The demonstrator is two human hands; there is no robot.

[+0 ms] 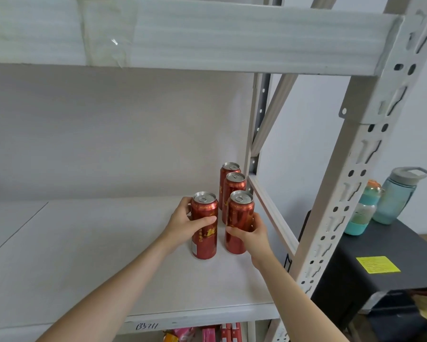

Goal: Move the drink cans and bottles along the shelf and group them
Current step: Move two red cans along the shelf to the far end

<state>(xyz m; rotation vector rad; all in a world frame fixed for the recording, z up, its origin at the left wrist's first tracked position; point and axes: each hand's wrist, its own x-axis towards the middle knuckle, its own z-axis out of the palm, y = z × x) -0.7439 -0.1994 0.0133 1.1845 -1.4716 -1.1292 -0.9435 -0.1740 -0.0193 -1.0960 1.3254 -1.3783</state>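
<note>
Four red cans were seen standing upright on the white shelf board (96,255), near its right end and close to the grey post (343,193). The left front can (205,233) was held by the left hand (183,225), with the fingers curled round its far side and the thumb laid across its front. The right front can (239,218) was set at three o'clock from it, just beside it with a small gap between them. It was held by the right hand (253,234), with the thumb on the front and the fingers wrapped round the right side. A third can (235,187) was placed at twelve o'clock from the right front can, close behind it. A fourth can (228,172) was placed at twelve o'clock from that one, nearest the back wall. These two were left free of both hands. A thick white beam (207,38) was seen at twelve o'clock, high over the cans. At three o'clock, past the post, a black box (380,243) with a yellow sticker (377,264) was seen. Two water bottles were stood on it: a small teal bottle (363,211) and, at two o'clock from it, a big blue bottle (397,196). At six o'clock, under the board, pink and red packets (207,333) were seen.
</note>
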